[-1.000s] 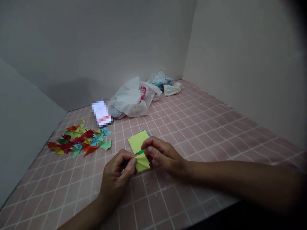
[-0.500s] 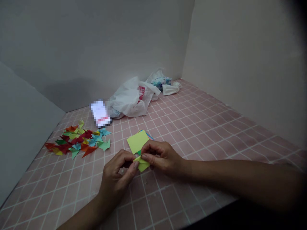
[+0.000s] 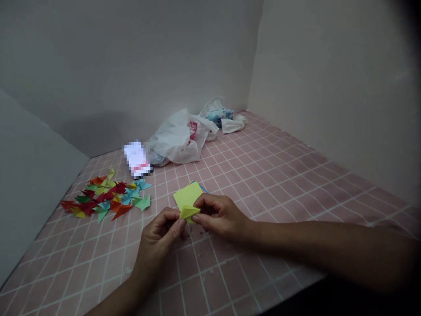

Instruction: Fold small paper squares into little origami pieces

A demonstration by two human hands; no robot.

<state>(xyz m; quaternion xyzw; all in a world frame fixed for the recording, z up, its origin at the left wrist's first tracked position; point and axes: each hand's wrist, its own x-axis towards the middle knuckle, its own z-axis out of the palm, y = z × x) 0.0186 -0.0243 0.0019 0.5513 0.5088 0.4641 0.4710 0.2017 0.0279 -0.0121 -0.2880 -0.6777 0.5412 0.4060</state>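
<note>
We pinch a small folded yellow paper between our left hand and right hand, near the desk's front edge. Square sheets lie just behind; folded pieces crowd the left edge, plastic bags the far corner.

At frame centre, the left hand and right hand meet over the tabletop, pinching a folded paper between them. Just behind it lies a stack of paper squares. A heap of folded pieces lies at middle left. Plastic bags sit behind, toward the corner.
</note>
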